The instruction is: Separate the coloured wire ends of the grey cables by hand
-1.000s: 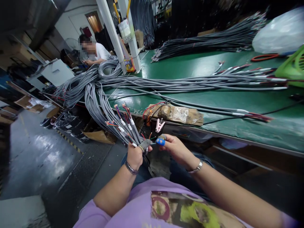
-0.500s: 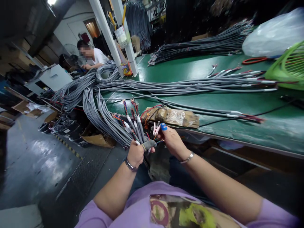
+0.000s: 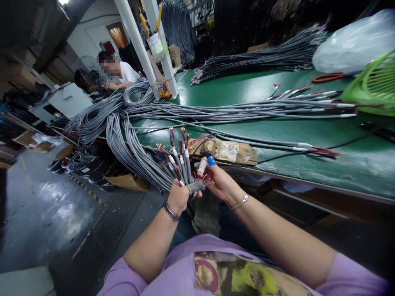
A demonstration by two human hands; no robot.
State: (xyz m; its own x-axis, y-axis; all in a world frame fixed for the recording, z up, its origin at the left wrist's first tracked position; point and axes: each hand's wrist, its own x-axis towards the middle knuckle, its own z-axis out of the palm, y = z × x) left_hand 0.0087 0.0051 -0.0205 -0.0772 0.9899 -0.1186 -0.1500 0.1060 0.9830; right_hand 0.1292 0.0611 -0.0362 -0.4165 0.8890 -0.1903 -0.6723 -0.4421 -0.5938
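Observation:
My left hand (image 3: 179,197) is closed round a bundle of grey cables (image 3: 182,162), their white-banded ends fanned upward with coloured wires showing. A grey cover (image 3: 195,187) wraps its thumb or finger, and thin loose wires (image 3: 206,179) stick out beside it. Close on the right, my right hand (image 3: 222,183) has a blue wrap (image 3: 211,160) on the thumb. Its fingers are closed on a small pale pink tool (image 3: 202,166) whose exact kind I cannot make out. The fingertips meet the loose wires, partly hidden behind the tool.
Beyond my hands, a taped wooden block (image 3: 228,152) sits at the edge of the green table (image 3: 234,91). Long grey cables (image 3: 216,111) stretch across it, near a green basket (image 3: 372,88) and red-handled scissors (image 3: 327,77). A co-worker (image 3: 123,74) sits at far left.
The pale pink tool has turned in my right hand, from a two-legged outline to a narrower upright one. The cable ends in my left hand have shifted right and now stand more upright.

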